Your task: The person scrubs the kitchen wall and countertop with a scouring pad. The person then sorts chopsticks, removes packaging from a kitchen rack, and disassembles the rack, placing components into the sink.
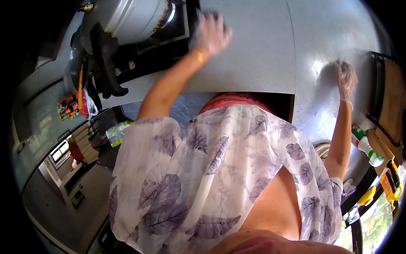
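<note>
Grey counter (258, 51): left hand (212, 34) by stove (161, 54) edge, right hand (347, 78) apart.

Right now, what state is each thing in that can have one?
Left hand: gloved, blurred, at a dark item; grip unclear.
Right hand: gloved, fingers curled; anything held unclear.
Pot: brown-stained near its edge; contents hidden.
Green-and-white bottle: appears capped.
Counter: shiny; whether wet unclear.

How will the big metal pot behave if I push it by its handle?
The pot will probably feel stiff, because its wall looks like metal. It may be heavy, since it is large. The black handle sticks out, so pushing there could turn it.
</note>
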A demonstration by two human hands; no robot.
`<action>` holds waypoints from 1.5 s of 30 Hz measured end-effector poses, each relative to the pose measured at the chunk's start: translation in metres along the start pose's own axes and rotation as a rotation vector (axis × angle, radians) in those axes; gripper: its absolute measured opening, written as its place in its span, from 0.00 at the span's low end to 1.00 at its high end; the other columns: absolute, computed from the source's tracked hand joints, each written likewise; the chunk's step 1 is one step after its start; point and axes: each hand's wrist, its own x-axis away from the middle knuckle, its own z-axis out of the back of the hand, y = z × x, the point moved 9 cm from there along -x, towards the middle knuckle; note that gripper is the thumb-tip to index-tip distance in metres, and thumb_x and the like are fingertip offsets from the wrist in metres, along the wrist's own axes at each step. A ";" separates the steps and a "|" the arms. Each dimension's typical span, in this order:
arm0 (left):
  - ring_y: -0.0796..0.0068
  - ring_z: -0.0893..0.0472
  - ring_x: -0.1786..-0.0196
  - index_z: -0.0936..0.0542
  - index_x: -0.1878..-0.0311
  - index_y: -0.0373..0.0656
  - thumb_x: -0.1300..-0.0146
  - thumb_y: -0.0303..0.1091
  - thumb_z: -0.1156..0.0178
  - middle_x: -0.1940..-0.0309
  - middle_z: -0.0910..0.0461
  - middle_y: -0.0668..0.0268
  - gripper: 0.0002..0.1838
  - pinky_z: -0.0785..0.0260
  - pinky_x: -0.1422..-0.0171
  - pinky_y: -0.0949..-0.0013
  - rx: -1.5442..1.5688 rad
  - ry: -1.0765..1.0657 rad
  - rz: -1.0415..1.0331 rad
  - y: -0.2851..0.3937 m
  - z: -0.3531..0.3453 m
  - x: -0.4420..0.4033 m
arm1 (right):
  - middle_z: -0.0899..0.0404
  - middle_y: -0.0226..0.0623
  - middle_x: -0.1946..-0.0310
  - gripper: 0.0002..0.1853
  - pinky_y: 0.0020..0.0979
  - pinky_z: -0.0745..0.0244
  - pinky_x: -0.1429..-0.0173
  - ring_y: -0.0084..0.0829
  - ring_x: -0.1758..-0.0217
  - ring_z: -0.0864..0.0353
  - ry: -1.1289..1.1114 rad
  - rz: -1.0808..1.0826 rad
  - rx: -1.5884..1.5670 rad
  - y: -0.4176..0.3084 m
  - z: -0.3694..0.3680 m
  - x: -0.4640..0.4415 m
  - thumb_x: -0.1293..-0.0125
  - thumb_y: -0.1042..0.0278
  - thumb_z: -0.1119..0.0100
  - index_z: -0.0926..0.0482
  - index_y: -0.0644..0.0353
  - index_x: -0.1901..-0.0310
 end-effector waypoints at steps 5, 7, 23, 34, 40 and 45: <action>0.43 0.47 0.31 0.42 0.32 0.40 0.35 0.55 0.61 0.36 0.43 0.40 0.35 0.62 0.26 0.51 0.065 -0.237 -0.124 0.059 0.003 0.121 | 0.21 0.48 0.59 0.22 0.40 0.30 0.48 0.46 0.54 0.23 0.076 -0.144 0.096 0.033 0.011 0.042 0.44 0.52 0.40 0.22 0.63 0.56; 0.46 0.47 0.30 0.42 0.32 0.40 0.34 0.53 0.63 0.35 0.43 0.43 0.33 0.62 0.26 0.53 0.008 -0.133 -0.183 0.047 -0.008 0.088 | 0.21 0.47 0.58 0.21 0.39 0.30 0.47 0.45 0.53 0.23 0.094 -0.141 0.135 0.028 0.013 0.051 0.43 0.53 0.41 0.22 0.62 0.56; 0.59 0.26 0.50 0.25 0.48 0.47 0.37 0.37 0.54 0.52 0.23 0.61 0.17 0.35 0.44 0.54 0.397 0.115 -1.024 0.206 0.044 0.040 | 0.39 0.47 0.36 0.27 0.43 0.47 0.31 0.47 0.33 0.41 -0.032 -0.250 0.344 -0.014 -0.005 0.088 0.37 0.58 0.55 0.38 0.60 0.38; 0.61 0.29 0.45 0.28 0.45 0.48 0.42 0.33 0.50 0.47 0.29 0.60 0.19 0.43 0.36 0.48 -0.065 -0.159 -0.905 0.251 0.022 0.069 | 0.39 0.45 0.36 0.28 0.42 0.50 0.30 0.45 0.33 0.42 0.018 -0.269 0.305 -0.013 -0.007 0.093 0.37 0.55 0.55 0.38 0.58 0.37; 0.53 0.32 0.39 0.33 0.38 0.51 0.34 0.41 0.59 0.41 0.33 0.51 0.21 0.48 0.32 0.48 0.172 -0.023 -0.871 0.240 0.022 0.054 | 0.43 0.46 0.34 0.29 0.40 0.54 0.27 0.45 0.30 0.47 -0.016 -0.221 0.138 -0.002 -0.005 0.100 0.37 0.58 0.52 0.40 0.60 0.36; 0.53 0.36 0.36 0.37 0.36 0.52 0.37 0.46 0.57 0.40 0.35 0.50 0.26 0.45 0.34 0.47 -0.040 -0.006 -0.073 0.032 -0.005 -0.084 | 0.39 0.45 0.36 0.28 0.45 0.47 0.31 0.44 0.32 0.43 -0.006 -0.219 0.084 0.021 0.013 0.102 0.40 0.59 0.49 0.37 0.62 0.39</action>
